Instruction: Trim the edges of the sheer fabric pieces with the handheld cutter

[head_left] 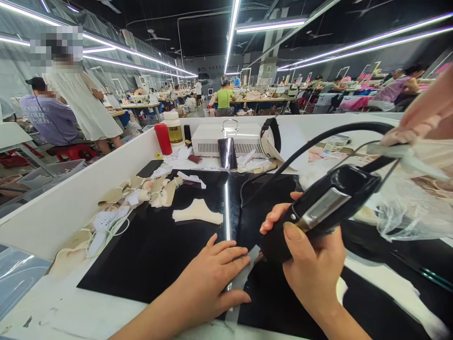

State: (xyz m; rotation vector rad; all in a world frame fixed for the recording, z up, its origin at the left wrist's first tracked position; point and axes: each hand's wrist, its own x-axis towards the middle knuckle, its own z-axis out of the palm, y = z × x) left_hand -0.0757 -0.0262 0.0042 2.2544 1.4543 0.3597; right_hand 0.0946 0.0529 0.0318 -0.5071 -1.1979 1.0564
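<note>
My right hand (313, 262) is wrapped round a black corded handheld tool (318, 208) with a metal plate on its side. The tool's rounded lower end is close to the black work surface (141, 255). To its left, my left hand (215, 269) lies palm down with fingers spread, its fingertips on a narrow greyish translucent strip (247, 271). A cream fabric piece (198, 211) lies flat beyond my left hand. Another pale piece (389, 283) rests to the right of my right hand, partly hidden.
Fabric scraps (155, 189) line the left side. At the back stand a white vented box (208, 137), a phone (227, 153), a red cup (163, 138) and a jar (173, 130). Clear plastic bags (406, 212) bulge at right. Another person's hand (424, 113) is at upper right.
</note>
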